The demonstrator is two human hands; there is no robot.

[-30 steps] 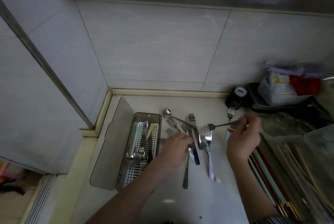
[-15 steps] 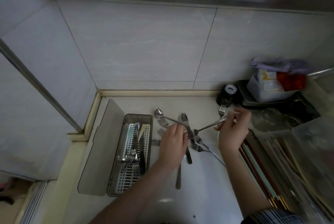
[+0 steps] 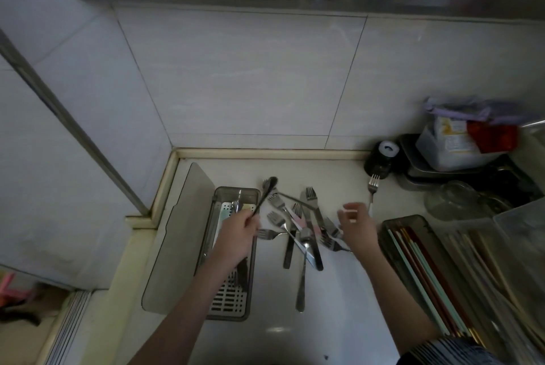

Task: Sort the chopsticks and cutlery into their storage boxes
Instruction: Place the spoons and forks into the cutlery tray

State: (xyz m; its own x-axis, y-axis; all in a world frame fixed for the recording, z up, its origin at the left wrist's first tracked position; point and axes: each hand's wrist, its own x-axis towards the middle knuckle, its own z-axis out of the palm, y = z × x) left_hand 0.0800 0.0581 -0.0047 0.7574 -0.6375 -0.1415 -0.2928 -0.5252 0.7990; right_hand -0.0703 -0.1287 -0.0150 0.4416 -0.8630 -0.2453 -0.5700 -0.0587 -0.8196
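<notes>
My left hand (image 3: 236,236) is closed on the handle of a metal fork (image 3: 263,196). The fork is blurred by motion and points up and to the right. The hand hovers over the grey cutlery box (image 3: 236,191), which holds several metal pieces on a perforated tray. Right of the box, a loose pile of forks and knives (image 3: 300,229) lies on the white counter. My right hand (image 3: 358,226) hangs over the pile's right edge with fingers apart and nothing in them. One fork (image 3: 373,188) lies apart at the back. The chopstick box (image 3: 392,224) at the right holds several coloured chopsticks (image 3: 421,273).
The cutlery box lid (image 3: 180,232) lies flat left of the box, by the counter's corner. A black round container (image 3: 380,160), a tray with packets (image 3: 460,143), a glass jar (image 3: 451,199) and clear plastic bins (image 3: 519,235) crowd the back right. Tiled walls close in behind and on the left.
The fork that my right hand held is now in my left hand, which has moved left over the cutlery box. My right hand has let go and dropped toward the pile.
</notes>
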